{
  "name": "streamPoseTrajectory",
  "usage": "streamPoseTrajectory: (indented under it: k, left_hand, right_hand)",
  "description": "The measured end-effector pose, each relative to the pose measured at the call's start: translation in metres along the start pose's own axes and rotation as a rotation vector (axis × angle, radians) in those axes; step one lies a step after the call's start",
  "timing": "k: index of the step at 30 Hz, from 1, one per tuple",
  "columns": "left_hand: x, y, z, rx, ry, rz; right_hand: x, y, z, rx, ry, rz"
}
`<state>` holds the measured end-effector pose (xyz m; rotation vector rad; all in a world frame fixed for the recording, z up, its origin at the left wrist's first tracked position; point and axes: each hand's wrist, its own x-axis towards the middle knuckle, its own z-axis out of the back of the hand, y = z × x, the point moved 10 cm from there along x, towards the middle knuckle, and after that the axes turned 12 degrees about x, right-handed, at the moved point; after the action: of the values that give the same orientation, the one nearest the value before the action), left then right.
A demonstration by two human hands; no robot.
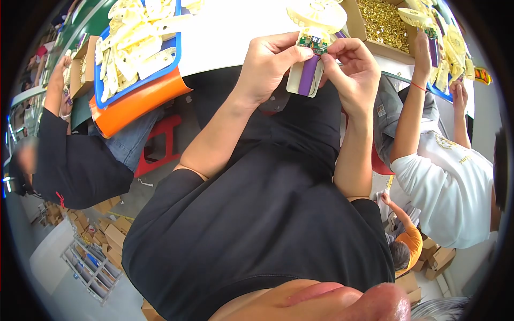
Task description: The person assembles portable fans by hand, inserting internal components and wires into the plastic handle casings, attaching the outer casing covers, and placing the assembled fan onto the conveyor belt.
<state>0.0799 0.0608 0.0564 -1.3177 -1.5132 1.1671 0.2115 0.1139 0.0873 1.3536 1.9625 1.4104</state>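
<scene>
Both my hands are at a cream plastic handheld fan, whose open handle shell [293, 84] hangs just off the table edge. Inside the shell lies a purple cylindrical battery [308, 77], and above it sits a small green circuit board [321, 47]. The round fan head [317, 15] points away from me over the white table. My left hand [273, 64] is closed on the shell's left side, its thumb by the board. My right hand [350, 69] pinches at the right side, thumb and forefinger together near the board. Whatever small part lies between those fingertips is hidden.
A blue tray [179, 40] heaped with cream plastic parts stands at left, above an orange sheet [136, 104]. At right is a cardboard box [369, 40] of small brass-coloured pieces. Co-workers sit on both sides, a dark sleeve [51, 128] left and a white shirt [444, 187] right.
</scene>
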Motion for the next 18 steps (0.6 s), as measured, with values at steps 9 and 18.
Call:
streamPoseTrajectory:
  k: [9,18]
  left_hand:
    - [-0.0027,-0.0032,-0.0002,-0.053,0.028,0.004]
    - [-0.0031,-0.0082,0.0018,0.086,-0.032,-0.058]
  right_hand:
    - [0.0,0.0023,-0.001,-0.001,0.006,0.012]
    - [-0.0015,0.0059,-0.0067,-0.06,-0.005,0.023]
